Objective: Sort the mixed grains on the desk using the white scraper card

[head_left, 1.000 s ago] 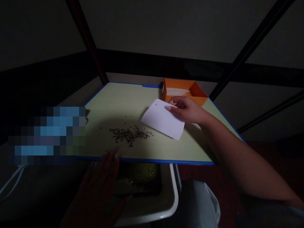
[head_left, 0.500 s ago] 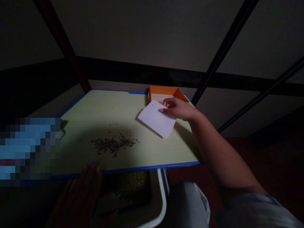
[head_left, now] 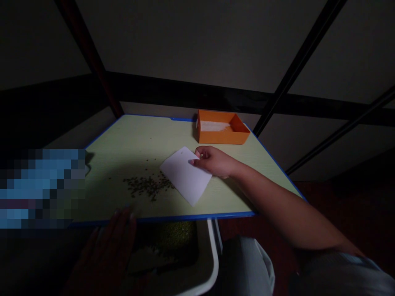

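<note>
The right hand pinches the card by its edge, over the table by the seeds, a good spot because it looks light and bendy, and the left hand lies open, seeming to grip nothing.

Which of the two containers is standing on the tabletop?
The orange box, at the far side of the tabletop; the white-rimmed tub sits lower, below the near edge.

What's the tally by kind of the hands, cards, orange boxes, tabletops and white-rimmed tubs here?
Hands: 2 (left hand, right hand)
White card: 1
Orange box: 1
Tabletop: 1
White-rimmed tub: 1
Total: 6
</note>
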The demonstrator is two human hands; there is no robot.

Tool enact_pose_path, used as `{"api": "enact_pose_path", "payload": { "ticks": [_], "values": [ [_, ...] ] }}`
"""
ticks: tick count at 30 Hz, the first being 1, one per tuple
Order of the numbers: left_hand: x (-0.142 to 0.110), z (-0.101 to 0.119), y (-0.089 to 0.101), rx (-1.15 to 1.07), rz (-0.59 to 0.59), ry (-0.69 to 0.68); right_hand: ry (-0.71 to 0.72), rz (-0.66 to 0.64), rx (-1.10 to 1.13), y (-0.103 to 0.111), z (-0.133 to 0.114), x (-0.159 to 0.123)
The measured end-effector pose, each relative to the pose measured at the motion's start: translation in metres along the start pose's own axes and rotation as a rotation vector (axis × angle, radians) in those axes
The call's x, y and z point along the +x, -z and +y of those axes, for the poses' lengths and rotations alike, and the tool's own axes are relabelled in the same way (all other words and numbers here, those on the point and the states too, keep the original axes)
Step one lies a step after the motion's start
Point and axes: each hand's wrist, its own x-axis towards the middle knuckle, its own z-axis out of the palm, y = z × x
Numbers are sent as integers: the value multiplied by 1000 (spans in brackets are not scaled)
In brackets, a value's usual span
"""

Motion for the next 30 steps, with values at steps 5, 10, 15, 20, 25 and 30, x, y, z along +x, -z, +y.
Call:
{"api": "enact_pose_path", "payload": {
  "ticks": [5, 10, 15, 20, 25, 30],
  "values": [
    [1, -1, 0, 35, -5, -13, -31, 86, -62, -11, -2, -1],
    [3, -1, 3, 51, -4, -60, -74, 123, -152, -13, -6, -3],
    [6, -1, 7, 56, 3, -72, -106, 130, -240, -12, -12, -5],
    [8, -1, 8, 56, 10, -87, -137, 127, -275, -10, -16, -6],
    [4, -3, 5, 67, 20, -98, -167, 106, -250, -5, -17, -7],
    [2, -7, 2, 88, -5, -95, -196, 88, -199, -1, -17, -8]
  ]
}}
